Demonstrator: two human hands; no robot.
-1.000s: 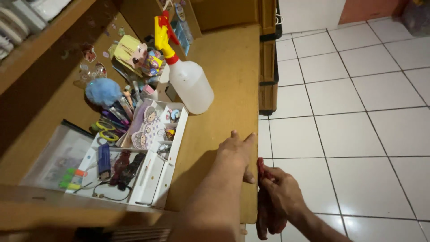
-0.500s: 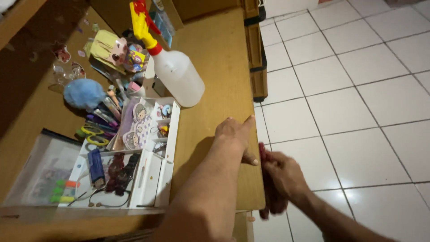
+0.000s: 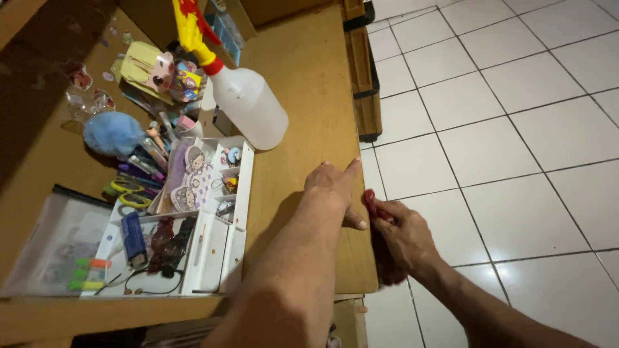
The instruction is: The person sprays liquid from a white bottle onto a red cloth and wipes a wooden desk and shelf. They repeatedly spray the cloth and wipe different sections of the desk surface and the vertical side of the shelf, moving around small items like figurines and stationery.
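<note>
Left hand (image 3: 335, 190) is lying flat and open on the wooden desk (image 3: 309, 84), palm down, fingers pointing toward the front edge, thumb hooking over it; looks like it's bracing while the other hand works. Right hand (image 3: 401, 235) is closed around a bunched dark red cloth (image 3: 374, 205), pressing it against the desk's side edge just beside the left thumb. The cloth is soft and crumpled, and most of it is hidden in the fist, with a bit poking out the top and some hanging below.

The desk top is a matte tan laminate, with the bare stretch lying under and ahead of the left hand. Stuff is sitting further back, likely parked out of the way: a translucent plastic spray bottle (image 3: 248, 106) with a yellow-and-red trigger is lying on its side, and a white compartmented organizer (image 3: 240, 219) is holding cartoon stickers, a blue lighter (image 3: 133, 238) and small dark bits. Beside it are a fluffy blue pom-pom (image 3: 106, 133), yellow-handled scissors (image 3: 126, 192) and a clear zip pouch (image 3: 51, 251) with highlighters. The floor (image 3: 503, 129) is glossy white tile.
</note>
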